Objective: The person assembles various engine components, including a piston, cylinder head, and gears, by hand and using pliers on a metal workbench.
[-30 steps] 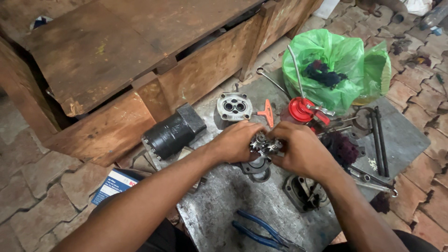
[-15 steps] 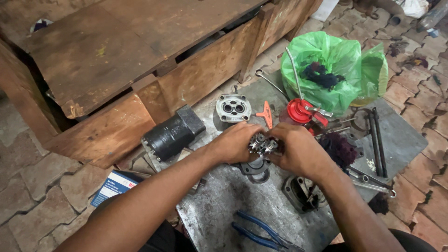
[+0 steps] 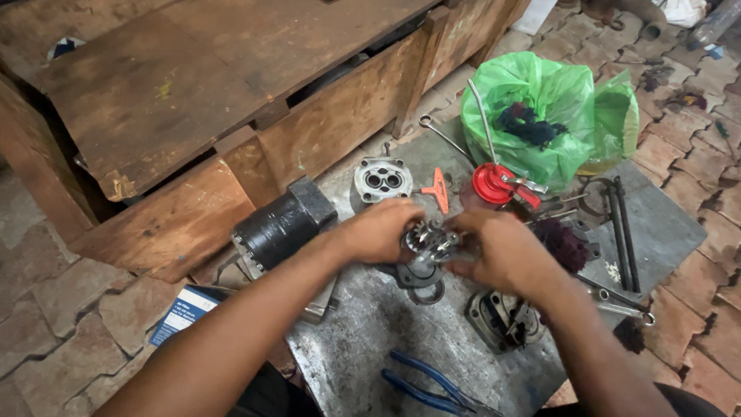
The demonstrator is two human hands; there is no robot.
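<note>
Both hands (image 3: pixel 440 243) clamp a metal gear (image 3: pixel 429 239); green bag (image 3: pixel 556 100) holds dark rags (image 3: pixel 529 123).

A grey metal sheet (image 3: pixel 656 224) lies on the brick floor (image 3: pixel 46 332) and carries the parts. On it, from its middle: blue pliers (image 3: pixel 432 386) at 6 o'clock, a black cylinder (image 3: pixel 282 224) at 9, a plate (image 3: pixel 382 179) and orange key (image 3: pixel 438 189) at 11, a red oil can (image 3: pixel 494 184) at 12, two rods (image 3: pixel 621 232) at 3. A green bag (image 3: pixel 556 100) sits at 1 o'clock.
</note>
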